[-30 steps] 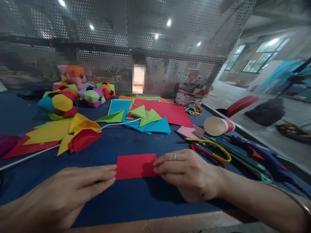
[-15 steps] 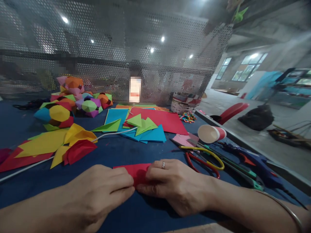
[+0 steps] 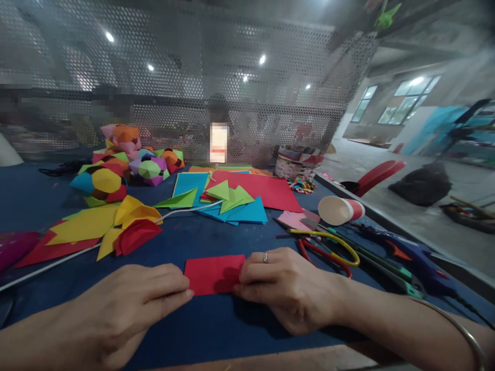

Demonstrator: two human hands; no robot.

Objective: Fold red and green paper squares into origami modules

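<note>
A folded red paper (image 3: 214, 273) lies low over the blue tabletop, its long side running left to right. My left hand (image 3: 131, 301) pinches its left end between thumb and fingers. At the right end, my right hand (image 3: 284, 288), with a ring on one finger, is closed on the paper's edge. Scissors (image 3: 328, 247) with yellow and red handles rest just beyond my right hand. Ahead of my left hand sit folded red paper (image 3: 137, 237) and yellow paper pieces (image 3: 87, 221).
Colourful paper balls (image 3: 102, 180) are heaped at back left. Blue and red sheets (image 3: 255, 190) carry green paper triangles (image 3: 237, 198). To the right are a paper cup (image 3: 340, 211), a glue gun (image 3: 410, 257) and a woven basket (image 3: 297, 162). A white cord (image 3: 189, 208) crosses the table.
My hands have moved apart along the red paper, the left one going left, so more of its middle shows. The whole view has shifted slightly.
</note>
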